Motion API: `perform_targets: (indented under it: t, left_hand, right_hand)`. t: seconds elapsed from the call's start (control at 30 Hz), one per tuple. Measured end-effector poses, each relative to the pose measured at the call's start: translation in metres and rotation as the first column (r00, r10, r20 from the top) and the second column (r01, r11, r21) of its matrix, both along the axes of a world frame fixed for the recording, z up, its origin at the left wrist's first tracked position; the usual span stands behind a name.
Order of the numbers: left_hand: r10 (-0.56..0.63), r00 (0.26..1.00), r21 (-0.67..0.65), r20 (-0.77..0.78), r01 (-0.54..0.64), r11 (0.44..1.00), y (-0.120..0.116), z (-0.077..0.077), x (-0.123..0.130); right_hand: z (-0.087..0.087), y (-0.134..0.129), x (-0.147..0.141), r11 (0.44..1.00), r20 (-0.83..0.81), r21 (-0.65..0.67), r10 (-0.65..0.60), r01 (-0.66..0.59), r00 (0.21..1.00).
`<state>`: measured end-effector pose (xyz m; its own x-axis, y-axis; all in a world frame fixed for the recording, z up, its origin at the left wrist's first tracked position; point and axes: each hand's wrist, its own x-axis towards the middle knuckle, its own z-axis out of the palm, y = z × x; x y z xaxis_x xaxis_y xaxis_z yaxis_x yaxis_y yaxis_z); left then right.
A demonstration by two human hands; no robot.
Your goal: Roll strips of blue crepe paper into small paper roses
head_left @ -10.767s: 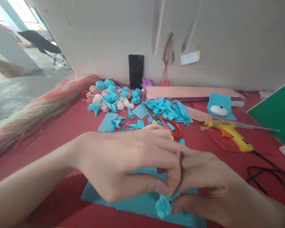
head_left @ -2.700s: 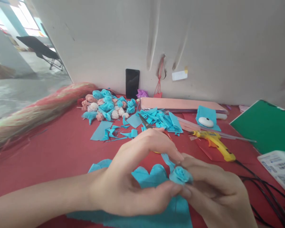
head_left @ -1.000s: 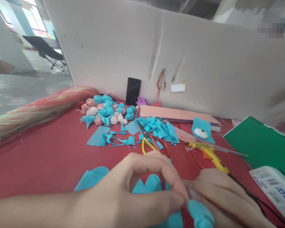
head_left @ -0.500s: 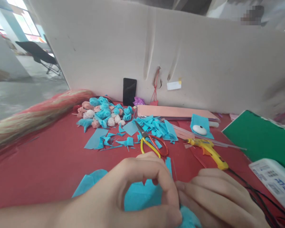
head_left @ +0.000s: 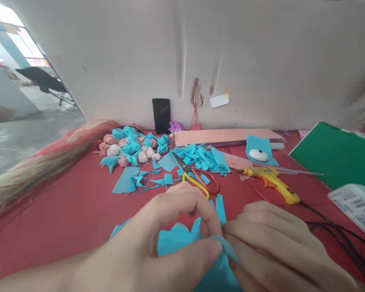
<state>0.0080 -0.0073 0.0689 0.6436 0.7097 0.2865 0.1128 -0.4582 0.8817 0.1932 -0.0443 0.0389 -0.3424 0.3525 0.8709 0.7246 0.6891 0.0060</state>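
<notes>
Blue crepe paper (head_left: 217, 273) is bunched between my two hands at the bottom centre. My left hand (head_left: 170, 235) pinches its upper edge between thumb and forefinger. Beside it, my right hand (head_left: 270, 243) has its fingers bent together against the right side of the same paper, with the fingertips partly hidden. More blue paper (head_left: 173, 241) shows through the loop of my left fingers. Just beyond my left hand lie scissors (head_left: 194, 174) with one red and one yellow handle, their blades on cut blue strips (head_left: 200, 158).
Crumpled blue, pink and white paper flowers (head_left: 130, 146) are heaped at the back left. A yellow glue gun (head_left: 273, 182) with black cables lies right, near a green board (head_left: 337, 158) and a white box (head_left: 355, 209). A black phone (head_left: 162, 116) leans on the wall.
The view has shifted slightly. My left thumb has risen, and a folded edge of blue paper now shows between my hands, with more of the paper visible below.
</notes>
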Motion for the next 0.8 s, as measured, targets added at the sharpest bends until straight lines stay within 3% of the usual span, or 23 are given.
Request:
perform_targets:
  t: [0.2,0.43,0.8]
  left_hand:
    - [-0.011,0.994,0.063,-0.107,0.018,0.998,0.001,-0.002,-0.001]
    - [0.011,0.982,0.180,-0.186,0.023,0.983,0.009,0.001,0.000]
    - [0.021,0.958,0.150,-0.287,0.024,0.988,0.013,-0.007,0.002]
  right_hand:
    - [-0.007,0.003,0.000,0.995,0.013,-0.086,0.050,-0.049,0.999]
    - [-0.002,0.012,-0.007,0.981,0.083,-0.192,0.052,-0.035,0.995]
    - [-0.009,0.008,-0.005,0.939,-0.015,-0.326,0.110,-0.109,0.994]
